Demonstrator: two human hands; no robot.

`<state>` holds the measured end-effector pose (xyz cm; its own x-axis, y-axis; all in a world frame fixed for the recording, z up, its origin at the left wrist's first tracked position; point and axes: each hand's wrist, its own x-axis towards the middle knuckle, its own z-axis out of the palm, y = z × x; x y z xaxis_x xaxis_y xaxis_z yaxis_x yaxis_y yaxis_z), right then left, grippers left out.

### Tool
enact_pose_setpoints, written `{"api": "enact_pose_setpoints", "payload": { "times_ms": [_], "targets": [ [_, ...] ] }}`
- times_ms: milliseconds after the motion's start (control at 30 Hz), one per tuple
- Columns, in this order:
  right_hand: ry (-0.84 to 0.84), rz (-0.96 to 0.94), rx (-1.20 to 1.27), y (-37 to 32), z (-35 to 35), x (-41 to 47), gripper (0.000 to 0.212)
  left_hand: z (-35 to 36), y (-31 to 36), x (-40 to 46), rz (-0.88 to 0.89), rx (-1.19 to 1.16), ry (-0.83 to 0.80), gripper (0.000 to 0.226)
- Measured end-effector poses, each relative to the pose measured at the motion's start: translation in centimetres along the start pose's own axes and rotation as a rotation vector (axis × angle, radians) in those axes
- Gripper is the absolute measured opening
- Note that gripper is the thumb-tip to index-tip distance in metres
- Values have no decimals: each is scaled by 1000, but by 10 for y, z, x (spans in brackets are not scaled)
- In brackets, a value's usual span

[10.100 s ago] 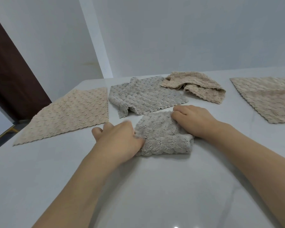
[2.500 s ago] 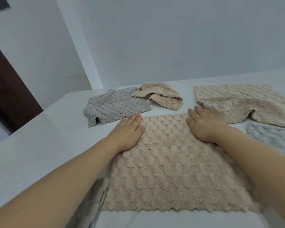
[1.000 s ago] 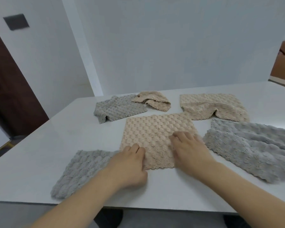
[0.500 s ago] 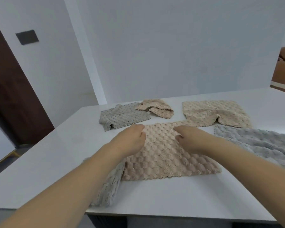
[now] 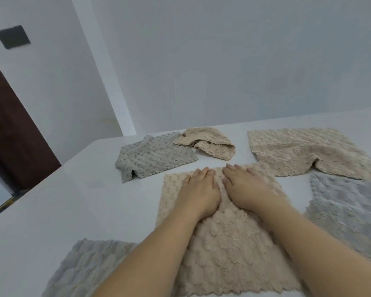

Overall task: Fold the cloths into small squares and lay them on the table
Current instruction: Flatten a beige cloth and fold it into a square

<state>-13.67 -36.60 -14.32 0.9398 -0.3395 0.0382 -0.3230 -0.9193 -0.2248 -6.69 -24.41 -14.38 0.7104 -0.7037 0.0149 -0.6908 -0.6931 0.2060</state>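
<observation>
I see a white table (image 5: 73,202) carrying six cloths: a beige cloth (image 5: 229,249) at the near edge, flanked by a grey cloth (image 5: 84,269) and a pale grey cloth (image 5: 349,213). Toward the far edge lie a folded grey cloth (image 5: 152,157), a crumpled beige cloth (image 5: 208,142) and a spread beige cloth (image 5: 304,151).

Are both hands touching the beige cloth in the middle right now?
Touching. The head view shows the left hand and right hand lying flat, palms down, on the beige cloth, with no gap visible beneath them.
</observation>
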Motion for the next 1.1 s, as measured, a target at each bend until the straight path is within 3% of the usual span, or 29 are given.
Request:
{"api": "enact_pose_setpoints", "payload": {
  "times_ms": [133,300,433,500,567,667,900,1000,1100],
  "targets": [
    [-20,-8,-37,8,-2,0,55,-5,-16,-3,3,21,-27,56],
    [-43,53,-52,39,-12,-13,55,-15,-51,-18,-117,30,-41,57],
    [-92,125,-112,43,-25,-19,56,-26,-43,-18,-213,73,-100,59],
    [-41,110,-109,30,-32,-28,55,-32,-26,-20,-243,54,-69,60],
    [7,41,-32,12,-32,-45,55,-27,-5,-35,-165,-12,-12,59],
    [-49,-50,33,-4,-17,-76,56,-6,9,-70,-25,14,12,57],
    [-110,90,-67,21,-21,-88,57,-11,-12,-80,-150,25,-43,59],
    [-61,133,-114,7,-31,-95,56,-17,-5,-88,-234,-17,-23,59],
    [14,17,-15,-22,-28,-113,55,-17,21,-111,-94,-46,19,58]
  ]
}}
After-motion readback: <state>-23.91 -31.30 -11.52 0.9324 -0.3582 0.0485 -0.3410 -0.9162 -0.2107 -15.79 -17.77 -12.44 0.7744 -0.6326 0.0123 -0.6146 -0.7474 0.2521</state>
